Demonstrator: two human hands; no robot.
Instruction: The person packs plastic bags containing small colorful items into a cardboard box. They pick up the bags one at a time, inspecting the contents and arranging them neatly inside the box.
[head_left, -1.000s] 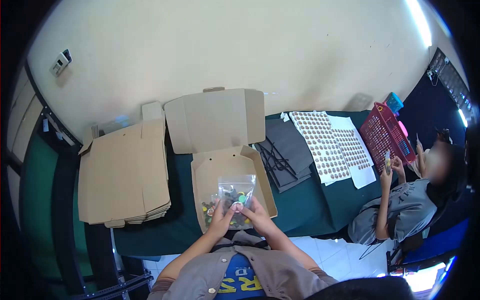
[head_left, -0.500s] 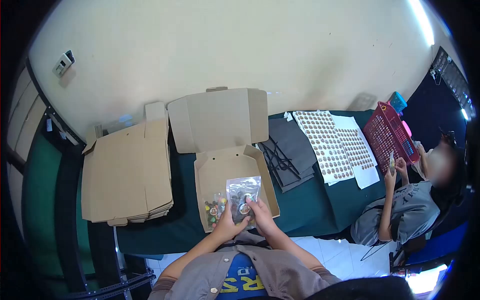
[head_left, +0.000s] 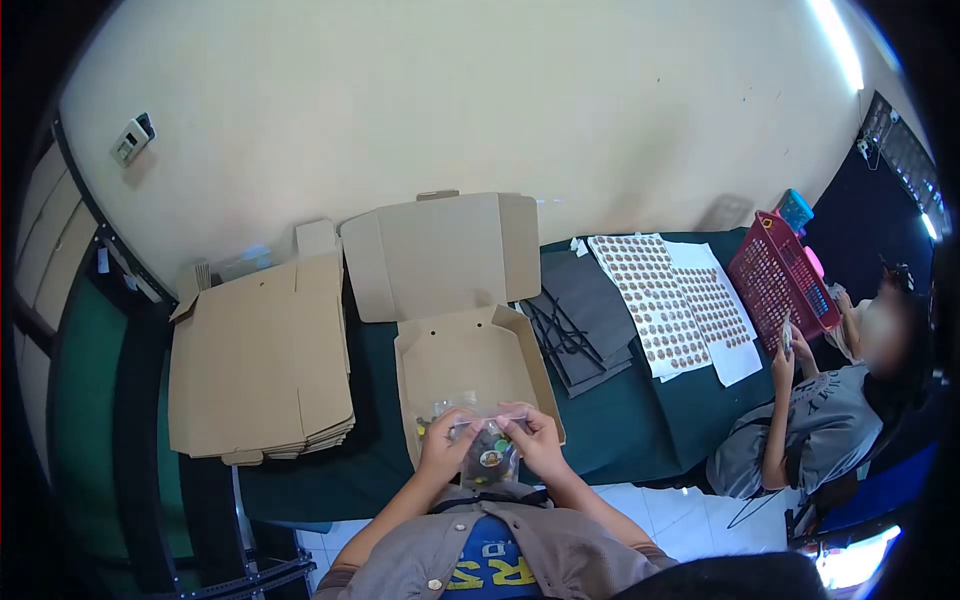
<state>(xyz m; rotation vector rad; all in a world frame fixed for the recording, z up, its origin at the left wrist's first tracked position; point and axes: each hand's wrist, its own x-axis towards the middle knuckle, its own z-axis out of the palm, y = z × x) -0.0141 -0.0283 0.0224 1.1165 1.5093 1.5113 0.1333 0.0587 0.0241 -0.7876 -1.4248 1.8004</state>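
Note:
Both of my hands pinch the top edge of a clear zip pouch (head_left: 490, 462) that has dark and coloured pieces inside and a round sticker on its front. My left hand (head_left: 446, 446) grips the upper left corner, and my right hand (head_left: 534, 440) grips the upper right. The pouch hangs over the near edge of an open cardboard box (head_left: 470, 355), whose lid stands raised at the back. Part of another clear pouch with coloured pieces (head_left: 427, 418) shows in the box behind my left hand.
Flattened cardboard boxes (head_left: 250, 360) are stacked at left. To the right lie dark grey bags (head_left: 585, 310), sticker sheets (head_left: 650, 300) and a red basket (head_left: 780, 270). A co-worker (head_left: 810, 430) sits at far right, holding a small packet (head_left: 787, 335).
My hands have moved from the pouch's sides to its top edge, and the pouch now hangs lower, nearer my body. The view has shifted slightly.

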